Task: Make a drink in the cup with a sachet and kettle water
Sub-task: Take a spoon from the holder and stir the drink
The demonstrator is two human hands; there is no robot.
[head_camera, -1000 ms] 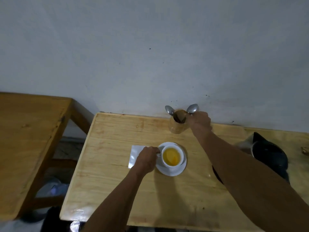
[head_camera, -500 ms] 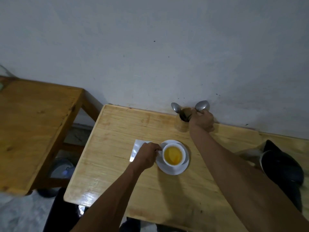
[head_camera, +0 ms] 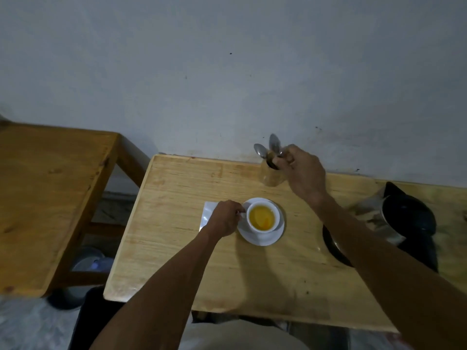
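Glossy white ceramic cup (head_camera: 262, 219), shiny metal spoons (head_camera: 275, 145), varnished wooden table (head_camera: 177, 223).

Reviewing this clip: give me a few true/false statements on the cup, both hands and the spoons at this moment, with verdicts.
1. The cup holds yellow liquid. True.
2. The cup stands directly on the table. False: it sits on a white saucer.
3. The left hand is at the cup's handle. True.
4. The right hand grips the kettle. False: it is grasping a spoon at the wooden holder.
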